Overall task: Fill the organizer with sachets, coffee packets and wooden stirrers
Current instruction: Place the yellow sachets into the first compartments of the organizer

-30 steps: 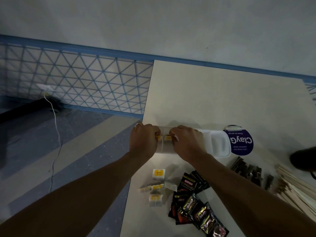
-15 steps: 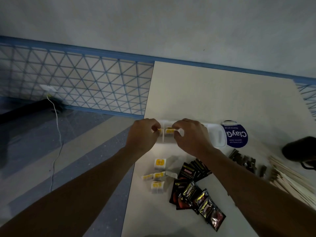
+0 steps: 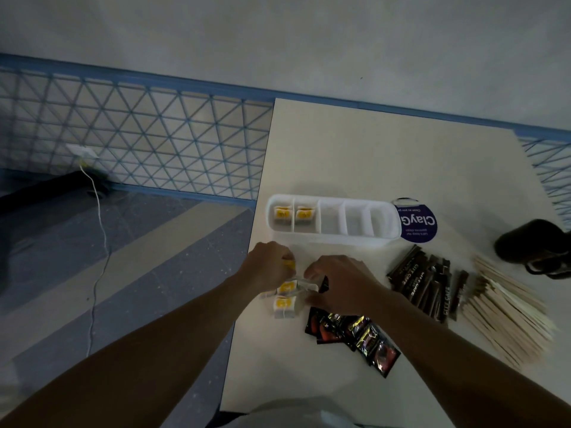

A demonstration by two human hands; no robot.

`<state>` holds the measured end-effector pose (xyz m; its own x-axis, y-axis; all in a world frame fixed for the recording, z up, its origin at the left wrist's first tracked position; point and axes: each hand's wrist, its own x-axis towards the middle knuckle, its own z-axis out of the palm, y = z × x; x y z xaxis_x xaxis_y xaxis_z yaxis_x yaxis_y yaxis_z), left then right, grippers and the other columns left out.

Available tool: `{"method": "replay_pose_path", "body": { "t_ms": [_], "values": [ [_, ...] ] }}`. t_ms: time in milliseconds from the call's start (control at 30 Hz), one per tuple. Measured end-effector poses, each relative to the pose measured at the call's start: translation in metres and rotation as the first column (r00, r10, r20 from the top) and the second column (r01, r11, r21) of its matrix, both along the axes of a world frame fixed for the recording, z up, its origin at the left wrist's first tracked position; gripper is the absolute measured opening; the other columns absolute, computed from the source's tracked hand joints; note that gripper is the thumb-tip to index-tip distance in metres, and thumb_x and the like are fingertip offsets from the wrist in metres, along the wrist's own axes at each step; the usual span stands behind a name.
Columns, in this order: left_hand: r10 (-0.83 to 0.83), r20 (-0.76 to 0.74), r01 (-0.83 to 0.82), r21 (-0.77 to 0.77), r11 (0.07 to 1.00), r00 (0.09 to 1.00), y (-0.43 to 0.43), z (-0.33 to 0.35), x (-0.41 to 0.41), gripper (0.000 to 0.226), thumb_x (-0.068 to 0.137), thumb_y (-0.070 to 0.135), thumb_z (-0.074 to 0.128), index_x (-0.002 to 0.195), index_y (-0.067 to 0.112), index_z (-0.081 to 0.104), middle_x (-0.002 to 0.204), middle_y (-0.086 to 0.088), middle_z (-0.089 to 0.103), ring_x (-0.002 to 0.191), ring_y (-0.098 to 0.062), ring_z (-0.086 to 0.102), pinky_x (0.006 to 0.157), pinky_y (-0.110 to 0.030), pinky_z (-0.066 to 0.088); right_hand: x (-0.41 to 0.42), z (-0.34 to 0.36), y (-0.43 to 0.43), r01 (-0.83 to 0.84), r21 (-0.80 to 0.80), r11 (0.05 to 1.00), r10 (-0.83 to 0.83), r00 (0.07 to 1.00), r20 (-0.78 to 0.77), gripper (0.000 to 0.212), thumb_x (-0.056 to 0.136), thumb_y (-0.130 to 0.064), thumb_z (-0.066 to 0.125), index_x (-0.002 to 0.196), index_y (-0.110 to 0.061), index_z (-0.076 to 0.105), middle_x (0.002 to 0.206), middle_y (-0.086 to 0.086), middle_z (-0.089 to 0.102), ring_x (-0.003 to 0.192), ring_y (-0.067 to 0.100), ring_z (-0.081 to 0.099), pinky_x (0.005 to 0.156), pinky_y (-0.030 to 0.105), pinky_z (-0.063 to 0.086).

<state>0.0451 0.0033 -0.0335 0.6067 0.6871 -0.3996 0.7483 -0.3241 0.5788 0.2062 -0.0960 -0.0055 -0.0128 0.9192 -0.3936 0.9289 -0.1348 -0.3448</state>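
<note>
A white organizer (image 3: 355, 237) with several compartments lies across the table; its two leftmost compartments each hold white sachets with yellow labels (image 3: 293, 214). My left hand (image 3: 268, 267) is closed on a yellow-labelled sachet just below the organizer's left end. My right hand (image 3: 335, 282) rests fingers-down on the loose sachet pile (image 3: 285, 302), pinching one. Dark coffee packets (image 3: 355, 335) lie below my right hand. Brown stick packets (image 3: 423, 285) and wooden stirrers (image 3: 509, 313) lie to the right.
A purple round label (image 3: 418, 223) sits at the organizer's right end. A dark mug-like object (image 3: 531, 248) stands at the far right. The table's left edge (image 3: 244, 288) drops to the floor, where a white cable (image 3: 99, 242) runs.
Both hands have left the organizer's left compartments, where the sachets now sit, and come back down to the loose sachet pile. The left hand has picked one up.
</note>
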Motion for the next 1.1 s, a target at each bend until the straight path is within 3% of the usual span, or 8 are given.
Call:
{"method": "replay_pose_path", "body": {
  "t_ms": [167, 467, 633, 767, 967, 1100],
  "values": [
    [0.085, 0.007, -0.086, 0.091, 0.992, 0.996, -0.006, -0.007, -0.004, 0.02, 0.089, 0.023, 0.065, 0.105, 0.018, 0.075, 0.101, -0.005, 0.074, 0.095, -0.025, 0.068, 0.084, -0.035, 0.056, -0.008, -0.008, -0.002, -0.001, 0.042, 0.999, -0.002, 0.999, 0.054, 0.029, 0.087, -0.033, 0.064, 0.115, -0.03, 0.07, 0.113, -0.007, 0.069, 0.104, 0.02, 0.065, 0.087, 0.034, 0.054],
    [0.204, 0.105, -0.219, 0.154, 0.964, 0.973, -0.001, -0.003, -0.03, 0.018, 0.089, 0.019, 0.064, 0.102, 0.016, 0.076, 0.099, -0.004, 0.074, 0.092, -0.021, 0.068, 0.083, -0.032, 0.054, -0.009, -0.011, 0.012, 0.061, 0.15, 0.987, -0.072, 0.995, 0.067, 0.026, 0.097, -0.029, 0.052, 0.112, -0.03, 0.073, 0.103, -0.005, 0.071, 0.09, 0.019, 0.064, 0.075, 0.03, 0.048],
    [0.198, 0.069, -0.205, 0.127, 0.97, 0.978, 0.001, -0.002, -0.047, 0.019, 0.09, 0.021, 0.065, 0.104, 0.016, 0.076, 0.101, -0.004, 0.074, 0.091, -0.019, 0.069, 0.086, -0.033, 0.054, -0.013, -0.012, 0.021, 0.09, 0.206, 0.974, -0.091, 0.996, -0.005, 0.02, 0.096, -0.027, 0.055, 0.098, -0.023, 0.075, 0.088, -0.004, 0.071, 0.078, 0.018, 0.062, 0.065, 0.028, 0.042],
    [0.195, 0.065, -0.2, 0.082, 0.976, 0.979, -0.004, 0.0, -0.053, 0.019, 0.092, 0.02, 0.063, 0.105, 0.013, 0.075, 0.098, -0.005, 0.075, 0.082, -0.019, 0.07, 0.082, -0.03, 0.056, -0.021, -0.016, 0.024, 0.05, 0.148, 0.988, -0.04, 0.997, -0.069, 0.024, 0.099, -0.025, 0.054, 0.105, -0.02, 0.076, 0.095, 0.0, 0.075, 0.084, 0.02, 0.067, 0.076, 0.033, 0.055],
    [0.167, 0.068, -0.171, 0.05, 0.984, 0.984, -0.009, 0.003, -0.056, 0.022, 0.094, 0.023, 0.061, 0.106, 0.011, 0.074, 0.099, -0.006, 0.075, 0.076, -0.011, 0.067, 0.075, -0.02, 0.05, -0.028, -0.017, 0.025, 0.043, 0.084, 0.996, -0.03, 0.989, -0.142, 0.023, 0.097, -0.024, 0.056, 0.109, -0.019, 0.075, 0.102, 0.001, 0.075, 0.088, 0.019, 0.069, 0.081, 0.031, 0.053],
    [0.087, 0.02, -0.087, 0.003, 0.996, 0.996, -0.007, 0.009, -0.057, 0.038, 0.093, 0.043, 0.059, 0.116, 0.014, 0.07, 0.108, -0.003, 0.072, 0.095, -0.018, 0.068, 0.086, -0.031, 0.051, -0.029, -0.011, 0.028, 0.041, 0.003, 0.999, -0.04, 0.984, -0.175, 0.034, 0.093, -0.034, 0.062, 0.121, -0.017, 0.069, 0.114, -0.002, 0.072, 0.094, 0.014, 0.066, 0.087, 0.032, 0.053]
  ]
}}
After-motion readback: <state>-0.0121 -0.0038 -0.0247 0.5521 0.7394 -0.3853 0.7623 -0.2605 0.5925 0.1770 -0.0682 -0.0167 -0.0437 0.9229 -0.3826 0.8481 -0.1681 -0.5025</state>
